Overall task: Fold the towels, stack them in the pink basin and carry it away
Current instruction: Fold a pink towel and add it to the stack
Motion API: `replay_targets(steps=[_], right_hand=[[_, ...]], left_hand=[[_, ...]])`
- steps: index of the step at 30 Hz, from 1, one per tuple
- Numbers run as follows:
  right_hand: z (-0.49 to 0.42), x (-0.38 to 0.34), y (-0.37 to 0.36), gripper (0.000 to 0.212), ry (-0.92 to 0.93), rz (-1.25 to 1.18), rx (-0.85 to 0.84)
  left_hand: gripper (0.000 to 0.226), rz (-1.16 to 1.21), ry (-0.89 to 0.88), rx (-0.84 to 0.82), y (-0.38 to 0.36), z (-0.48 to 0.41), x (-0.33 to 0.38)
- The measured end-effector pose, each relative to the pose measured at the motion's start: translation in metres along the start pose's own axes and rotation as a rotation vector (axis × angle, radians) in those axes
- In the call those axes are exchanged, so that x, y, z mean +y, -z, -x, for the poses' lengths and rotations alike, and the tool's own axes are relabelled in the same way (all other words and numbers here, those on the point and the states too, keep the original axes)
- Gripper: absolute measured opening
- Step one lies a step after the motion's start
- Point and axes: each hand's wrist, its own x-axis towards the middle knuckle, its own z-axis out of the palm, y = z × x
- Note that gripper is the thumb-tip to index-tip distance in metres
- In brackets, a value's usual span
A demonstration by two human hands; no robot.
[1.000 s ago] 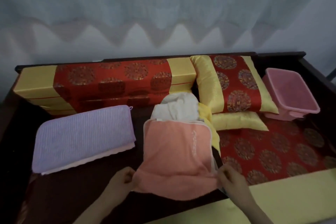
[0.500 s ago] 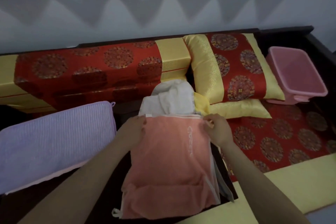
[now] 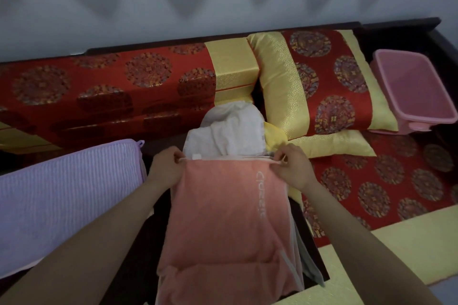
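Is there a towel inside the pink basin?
No, the basin shows only its bare pink inside, and the orange towel lies well apart from it.

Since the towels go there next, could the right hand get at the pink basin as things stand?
Probably yes, once freed: the right hand pinches a far corner of the orange towel; the pink basin stands uncovered on that same side, just past the pillow.
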Motion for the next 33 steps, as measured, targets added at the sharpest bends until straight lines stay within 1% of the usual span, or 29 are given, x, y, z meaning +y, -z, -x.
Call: replay_targets(steps=[2,5,7,9,11,12,14,15,17,19,20,22,25,26,28,30,33], right_hand=[[-0.004,0.002,-0.003,0.019,-0.009,-0.010,-0.027],[-0.007,0.007,-0.009,0.022,-0.035,-0.010,-0.039],[-0.008,0.009,-0.012,0.023,-0.035,-0.003,-0.019],[-0.008,0.010,-0.013,0.023,-0.032,0.027,-0.004],[-0.009,0.009,-0.013,0.024,-0.017,0.079,-0.012],[-0.010,0.008,-0.012,0.024,-0.010,0.100,-0.028],[-0.011,0.005,-0.007,0.021,0.000,0.113,-0.070],[-0.010,0.003,-0.002,0.018,0.011,0.116,-0.082],[-0.008,-0.003,0.011,0.014,0.036,0.144,-0.114],[-0.004,-0.009,0.029,0.011,0.058,0.173,-0.147],[-0.002,-0.013,0.040,0.013,0.062,0.155,-0.167],[0.005,-0.026,0.069,0.019,0.064,0.019,-0.207],[0.018,-0.057,0.123,0.016,0.120,-0.134,-0.276],[0.022,-0.069,0.141,0.019,0.150,-0.157,-0.294],[0.032,-0.093,0.176,0.027,0.208,-0.160,-0.270],[0.040,-0.115,0.207,0.027,0.257,-0.141,-0.170],[0.055,-0.150,0.248,0.024,0.342,-0.121,0.059]], left_hand=[[0.006,-0.076,-0.005,0.046,0.000,-0.006,-0.006],[0.004,-0.133,0.034,0.018,-0.003,-0.011,-0.011],[0.004,-0.109,0.026,0.015,-0.006,-0.012,-0.010],[0.007,-0.016,0.032,-0.011,-0.007,-0.013,-0.006],[0.021,0.070,0.080,-0.118,-0.003,-0.012,-0.001],[0.030,0.069,0.081,-0.187,-0.001,-0.012,0.000],[0.044,-0.029,0.033,-0.297,0.006,-0.012,0.003],[0.046,-0.081,-0.004,-0.325,0.012,-0.011,0.005],[0.038,-0.103,-0.072,-0.371,0.027,-0.007,0.013],[0.022,-0.090,-0.121,-0.425,0.046,-0.001,0.022],[0.015,-0.092,-0.139,-0.459,0.058,0.004,0.028],[0.023,-0.099,-0.196,-0.496,0.088,0.017,0.045],[0.023,-0.081,-0.292,-0.473,0.138,0.038,0.072],[0.020,-0.067,-0.329,-0.447,0.156,0.045,0.082],[0.023,-0.031,-0.420,-0.367,0.191,0.060,0.105],[0.024,0.018,-0.491,-0.271,0.224,0.075,0.129],[0.017,0.126,-0.563,-0.140,0.268,0.102,0.162]])
